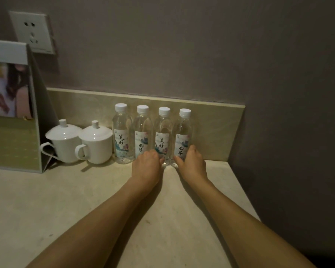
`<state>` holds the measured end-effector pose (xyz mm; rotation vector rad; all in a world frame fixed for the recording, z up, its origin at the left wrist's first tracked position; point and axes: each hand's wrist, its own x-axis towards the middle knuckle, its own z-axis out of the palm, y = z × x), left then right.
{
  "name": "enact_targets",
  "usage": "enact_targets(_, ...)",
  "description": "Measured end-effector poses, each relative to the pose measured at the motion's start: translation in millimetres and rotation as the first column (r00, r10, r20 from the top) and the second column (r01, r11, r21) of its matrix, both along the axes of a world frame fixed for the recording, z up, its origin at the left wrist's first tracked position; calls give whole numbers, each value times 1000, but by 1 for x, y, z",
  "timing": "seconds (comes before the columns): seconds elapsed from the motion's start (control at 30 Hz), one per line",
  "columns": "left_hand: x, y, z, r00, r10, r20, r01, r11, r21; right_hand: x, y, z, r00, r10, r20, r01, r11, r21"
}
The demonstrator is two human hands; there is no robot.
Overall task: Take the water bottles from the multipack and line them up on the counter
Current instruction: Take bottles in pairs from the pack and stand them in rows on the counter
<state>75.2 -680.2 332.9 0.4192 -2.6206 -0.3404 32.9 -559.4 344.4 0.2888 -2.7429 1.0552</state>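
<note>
bottles: four water bottles (153, 134) upright in a row on counter (66, 200), against backsplash
left hand (146, 167): grips second bottle's base
right hand (191, 164): grips fourth bottle's base
beside: two lidded cups (79, 142)

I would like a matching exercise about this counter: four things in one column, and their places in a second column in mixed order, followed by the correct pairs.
Things
1. left hand
2. right hand
3. lidded cups
4. wall socket

Places
A. on the wall, above the standing card
B. at the base of the last bottle on the right
C. on the counter, to the left of the bottle row
D. at the base of the second bottle from the left

Pairs: 1-D, 2-B, 3-C, 4-A
</note>
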Motion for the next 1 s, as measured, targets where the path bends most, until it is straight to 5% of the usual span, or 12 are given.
enact_targets(0.47, 4, 0, 3, 999, -25, -26, 27, 998, 52, 3, -4, 3, 999, -16, 36, 15, 999, 36)
enact_targets(0.77, 25, -6, 15, 996, -89, 10, 85, 970, 228, 18, 7, 12, 991, -33, 129, 35, 999, -12)
enact_targets(1.0, 36, 20, 24, 982, -187, -11, 184, 948, 261, 46, 38, 14, 995, -78, 60, 76, 997, 32)
